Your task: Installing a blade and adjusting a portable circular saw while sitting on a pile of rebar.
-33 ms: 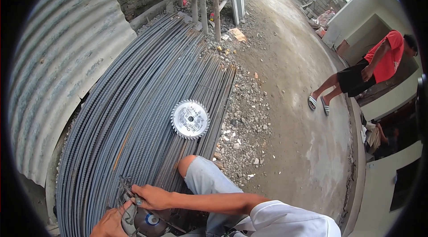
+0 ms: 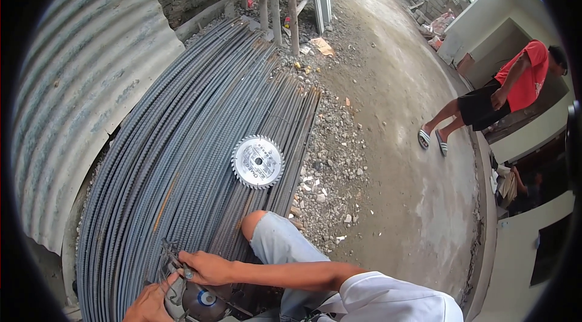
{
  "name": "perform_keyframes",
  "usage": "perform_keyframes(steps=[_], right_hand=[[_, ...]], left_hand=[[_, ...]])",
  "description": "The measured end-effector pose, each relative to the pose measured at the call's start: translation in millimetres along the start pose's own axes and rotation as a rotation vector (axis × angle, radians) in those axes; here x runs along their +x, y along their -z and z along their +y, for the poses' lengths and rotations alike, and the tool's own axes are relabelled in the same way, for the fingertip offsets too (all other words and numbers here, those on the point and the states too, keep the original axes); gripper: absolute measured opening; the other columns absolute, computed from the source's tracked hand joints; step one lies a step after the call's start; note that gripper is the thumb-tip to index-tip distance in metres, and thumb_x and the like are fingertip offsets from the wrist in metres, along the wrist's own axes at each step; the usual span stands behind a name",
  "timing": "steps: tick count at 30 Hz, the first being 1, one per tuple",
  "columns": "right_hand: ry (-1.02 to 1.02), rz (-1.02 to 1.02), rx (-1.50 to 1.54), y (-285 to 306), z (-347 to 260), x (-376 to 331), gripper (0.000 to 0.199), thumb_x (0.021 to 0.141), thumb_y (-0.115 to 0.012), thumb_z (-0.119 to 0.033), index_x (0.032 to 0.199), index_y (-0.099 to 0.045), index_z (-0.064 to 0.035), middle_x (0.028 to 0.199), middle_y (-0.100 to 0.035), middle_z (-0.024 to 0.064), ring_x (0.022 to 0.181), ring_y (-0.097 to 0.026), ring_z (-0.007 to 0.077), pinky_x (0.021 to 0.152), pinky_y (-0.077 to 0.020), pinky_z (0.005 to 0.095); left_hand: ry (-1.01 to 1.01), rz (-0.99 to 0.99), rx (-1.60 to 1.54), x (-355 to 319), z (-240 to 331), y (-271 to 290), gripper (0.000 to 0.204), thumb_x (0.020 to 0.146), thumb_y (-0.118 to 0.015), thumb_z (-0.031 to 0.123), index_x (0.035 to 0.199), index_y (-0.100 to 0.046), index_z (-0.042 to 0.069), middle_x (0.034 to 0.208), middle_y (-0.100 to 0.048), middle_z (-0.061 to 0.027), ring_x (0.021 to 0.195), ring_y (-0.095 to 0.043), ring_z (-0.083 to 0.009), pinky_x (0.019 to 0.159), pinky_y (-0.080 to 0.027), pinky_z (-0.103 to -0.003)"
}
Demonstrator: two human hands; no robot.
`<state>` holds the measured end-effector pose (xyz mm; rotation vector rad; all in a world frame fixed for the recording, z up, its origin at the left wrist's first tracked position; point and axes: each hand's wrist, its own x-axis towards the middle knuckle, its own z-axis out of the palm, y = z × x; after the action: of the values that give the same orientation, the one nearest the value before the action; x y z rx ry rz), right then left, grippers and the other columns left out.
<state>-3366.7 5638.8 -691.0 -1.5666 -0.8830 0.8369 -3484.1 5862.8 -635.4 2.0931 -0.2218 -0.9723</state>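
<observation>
We have the grinder at bottom left on the rebar, left hand closed on its body, right hand pinching a tool at the disc; looks heavy, rigid, so grip the body, not the toothed blade at centre.

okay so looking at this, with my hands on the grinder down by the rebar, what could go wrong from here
Three risks, judged from the view:
1. Both bare hands, left hand and right hand, sit close to the angle grinder; a slip could cut them.
2. The loose toothed saw blade lies unsecured on the rebar pile near your bare knee.
3. A person in a red shirt stands nearby in sandals.
</observation>
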Motion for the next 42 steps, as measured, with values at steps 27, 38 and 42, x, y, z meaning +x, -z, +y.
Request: perform_keyframes(steps=[27, 38, 42], right_hand=[[0.115, -0.023, 0.176, 6.3, 15.1, 0.9, 0.027, 0.084, -0.064, -0.016, 0.094, -0.044, -0.0003, 0.061, -0.049, 0.018, 0.059, -0.054, 0.0384, 0.056, -0.0386, 0.0448], [0.09, -0.072, 0.187, 10.2, 12.4, 1.9, 0.024, 0.088, -0.059, -0.017, 0.097, -0.043, 0.0, 0.061, -0.049, 0.0177, 0.058, -0.054, 0.0357, 0.057, -0.0399, 0.0429], [0.125, -0.045, 0.182, 14.2, 9.8, 1.9, 0.023, 0.09, -0.058, -0.017, 0.097, -0.043, 0.0, 0.06, -0.049, 0.0174, 0.057, -0.054, 0.036, 0.057, -0.0399, 0.0435]], left_hand=[[0.025, -0.043, 0.197, 0.1, -8.2, -8.9, 0.119, 0.042, -0.091, 0.044, 0.142, -0.039, 0.005, 0.13, -0.056, -0.0217, 0.119, -0.055, -0.0376, 0.1, -0.045, -0.047], [0.169, -0.055, 0.348, -1.6, -17.5, -17.2, 0.133, 0.044, -0.091, 0.047, 0.15, -0.023, 0.005, 0.134, -0.054, -0.0232, 0.122, -0.053, -0.0386, 0.103, -0.043, -0.048], [0.202, -0.03, 0.386, 0.4, -16.7, -15.5, 0.135, 0.044, -0.091, 0.048, 0.151, -0.02, 0.005, 0.134, -0.053, -0.0233, 0.121, -0.053, -0.039, 0.102, -0.044, -0.048]])
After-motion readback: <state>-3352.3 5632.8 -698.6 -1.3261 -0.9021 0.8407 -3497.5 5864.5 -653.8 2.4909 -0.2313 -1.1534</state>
